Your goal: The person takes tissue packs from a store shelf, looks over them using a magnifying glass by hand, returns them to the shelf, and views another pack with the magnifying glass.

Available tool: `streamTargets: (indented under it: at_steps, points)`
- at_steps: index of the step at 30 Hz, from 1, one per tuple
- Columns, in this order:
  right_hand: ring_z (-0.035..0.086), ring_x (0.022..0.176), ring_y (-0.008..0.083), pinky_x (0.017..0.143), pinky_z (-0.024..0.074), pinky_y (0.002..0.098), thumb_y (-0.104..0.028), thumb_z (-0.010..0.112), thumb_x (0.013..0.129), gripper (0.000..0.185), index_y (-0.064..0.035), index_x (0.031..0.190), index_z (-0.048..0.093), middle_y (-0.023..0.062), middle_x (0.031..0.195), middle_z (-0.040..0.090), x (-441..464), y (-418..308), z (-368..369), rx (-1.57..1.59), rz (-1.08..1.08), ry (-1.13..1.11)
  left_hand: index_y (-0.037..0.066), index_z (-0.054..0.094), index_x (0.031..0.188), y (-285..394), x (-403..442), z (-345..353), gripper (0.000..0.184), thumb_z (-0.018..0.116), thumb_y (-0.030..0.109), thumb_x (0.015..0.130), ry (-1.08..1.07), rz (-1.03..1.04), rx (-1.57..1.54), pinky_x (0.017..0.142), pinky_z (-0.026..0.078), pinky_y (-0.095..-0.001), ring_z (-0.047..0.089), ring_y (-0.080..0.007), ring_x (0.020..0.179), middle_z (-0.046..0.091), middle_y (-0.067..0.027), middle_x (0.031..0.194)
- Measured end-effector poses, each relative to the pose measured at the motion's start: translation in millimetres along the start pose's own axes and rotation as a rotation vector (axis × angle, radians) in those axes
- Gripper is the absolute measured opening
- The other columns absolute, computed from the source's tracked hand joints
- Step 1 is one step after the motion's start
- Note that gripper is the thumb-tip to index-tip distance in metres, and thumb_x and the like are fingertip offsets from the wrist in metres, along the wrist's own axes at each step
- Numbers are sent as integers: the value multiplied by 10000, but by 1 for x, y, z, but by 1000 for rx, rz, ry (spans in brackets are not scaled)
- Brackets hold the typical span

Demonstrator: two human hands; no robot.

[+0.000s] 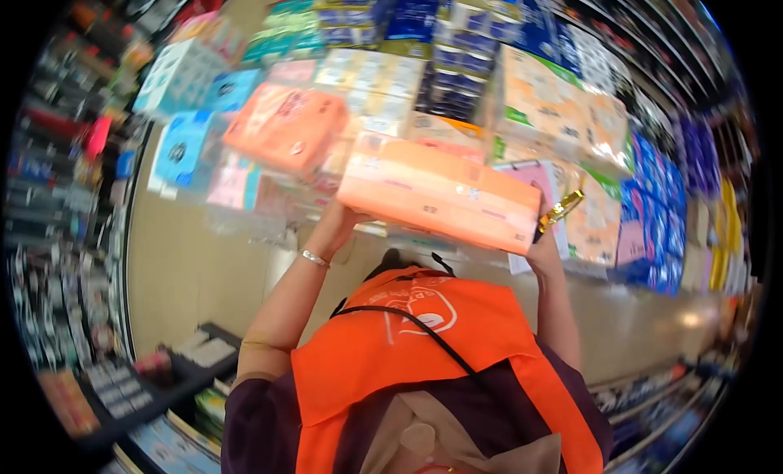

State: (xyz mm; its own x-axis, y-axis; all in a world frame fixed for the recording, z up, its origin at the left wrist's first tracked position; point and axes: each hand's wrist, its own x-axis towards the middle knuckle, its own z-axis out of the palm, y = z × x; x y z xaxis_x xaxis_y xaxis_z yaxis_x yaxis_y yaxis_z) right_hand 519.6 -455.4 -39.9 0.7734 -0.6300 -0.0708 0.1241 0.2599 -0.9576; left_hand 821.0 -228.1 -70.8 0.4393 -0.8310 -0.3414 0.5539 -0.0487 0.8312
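Between my two hands is a long peach-orange pack of tissues point(440, 193), wrapped in shiny plastic and held in front of my apron. My left hand point(344, 220) grips its left end, with most of the fingers hidden behind the pack. At the right end, my right hand point(543, 247) holds the other side, its fingers also partly covered. A shiny gold object point(561, 213), slim and with a dark end, sticks out by my right hand; its kind is unclear. Another orange tissue pack point(285, 127) lies on the stack beyond my left hand.
Stacked packs spread ahead: blue packs point(186, 152) at left, cream packs point(371, 74) mid, large peach bundles point(546, 99) and blue bags point(652, 213) at right. A white sheet point(519, 264) shows below the held pack. Shelves of goods point(61, 303) line the aisle's left side.
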Motion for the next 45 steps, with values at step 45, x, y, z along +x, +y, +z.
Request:
streamTargets:
  at_steps: [45]
  points:
    - [456,1301,193,1067,397,352,26,732,784,879,-109,1511,257,43,1433,442,-27,77,8,-16,10,312,36,314,1497,17,65,29,729,699,146,888,-174,145,397,1013,441,-323,506,-171,1237,525,-104,1364]
